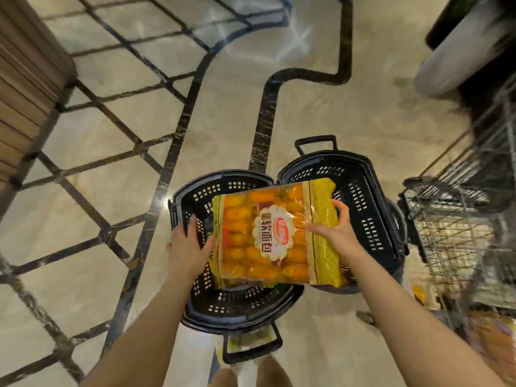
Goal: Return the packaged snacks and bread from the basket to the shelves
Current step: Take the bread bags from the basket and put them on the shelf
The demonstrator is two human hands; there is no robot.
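Note:
A large clear bag of small golden bread rolls, with yellow side bands and a white scalloped label, hangs flat above two black plastic baskets. My left hand holds its left edge, thumb against the pack's side and fingers over the near basket's rim. My right hand grips the right yellow band, thumb on top and fingers curled round the edge. The bag hides most of the near basket's inside. The second black basket stands just beyond and to the right.
Wire racks stand at the right, with blurred orange packages low down. A wooden slatted unit is at the far left. A white cylinder lies at the upper right. Marble floor with dark lines spreads ahead and left.

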